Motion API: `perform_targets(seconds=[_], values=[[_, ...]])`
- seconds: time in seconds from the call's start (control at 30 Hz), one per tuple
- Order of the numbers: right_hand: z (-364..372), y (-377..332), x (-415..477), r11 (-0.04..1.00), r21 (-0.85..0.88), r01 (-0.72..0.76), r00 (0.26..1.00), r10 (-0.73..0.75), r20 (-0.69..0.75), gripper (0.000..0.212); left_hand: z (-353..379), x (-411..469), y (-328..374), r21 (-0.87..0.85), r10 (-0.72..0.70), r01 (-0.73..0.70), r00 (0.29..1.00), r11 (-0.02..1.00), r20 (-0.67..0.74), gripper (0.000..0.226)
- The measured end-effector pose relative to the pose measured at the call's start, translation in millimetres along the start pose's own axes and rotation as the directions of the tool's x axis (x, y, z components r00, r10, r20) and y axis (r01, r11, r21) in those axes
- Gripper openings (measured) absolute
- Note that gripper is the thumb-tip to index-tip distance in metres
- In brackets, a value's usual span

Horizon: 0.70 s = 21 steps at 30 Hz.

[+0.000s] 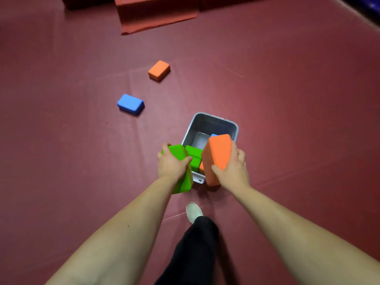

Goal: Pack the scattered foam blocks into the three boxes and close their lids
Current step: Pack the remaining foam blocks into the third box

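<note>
An open grey box (211,122) stands on the maroon floor in front of me. Inside it I see a green block (195,156), a sliver of a blue block (214,135) and a bit of orange. My left hand (171,163) grips a green foam block (183,182) at the box's near left corner. Over the near right rim, my right hand (234,166) holds an orange foam block (217,155) upright. Loose on the floor lie a blue block (130,104) and, farther off, an orange block (159,70).
A red cloth-covered shape (156,13) sits at the far edge of the floor. My foot in a white shoe (194,211) and a black trouser leg are just behind the box. The maroon mat (298,99) stretches out on all sides.
</note>
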State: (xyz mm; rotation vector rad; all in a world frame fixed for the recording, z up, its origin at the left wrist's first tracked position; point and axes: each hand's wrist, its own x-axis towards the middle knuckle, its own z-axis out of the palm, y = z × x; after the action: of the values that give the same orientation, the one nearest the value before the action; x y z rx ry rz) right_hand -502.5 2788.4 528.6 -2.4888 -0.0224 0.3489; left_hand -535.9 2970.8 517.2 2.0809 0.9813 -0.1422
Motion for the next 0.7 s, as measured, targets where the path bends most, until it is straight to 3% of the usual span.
perform_targets(seconds=[0.33,0.53,0.7], values=[[-54.8,11.0,180.5,0.995,-0.1,-0.027,0.994,0.036,0.098,0.112,66.3,115.0,102.6,-0.067,-0.097,0.104,0.991,0.992,0.088,0.078],[-54.2,8.7,280.4,0.985,-0.159,0.074,0.976,-0.039,0.213,0.102,91.2,166.4,132.4,-0.168,-0.175,0.185,0.982,0.968,0.074,0.08],[-31.8,20.4,386.2,0.965,-0.148,0.218,0.916,-0.15,0.371,0.099,130.0,213.8,147.3,-0.259,-0.327,0.314,0.945,0.913,-0.009,0.081]])
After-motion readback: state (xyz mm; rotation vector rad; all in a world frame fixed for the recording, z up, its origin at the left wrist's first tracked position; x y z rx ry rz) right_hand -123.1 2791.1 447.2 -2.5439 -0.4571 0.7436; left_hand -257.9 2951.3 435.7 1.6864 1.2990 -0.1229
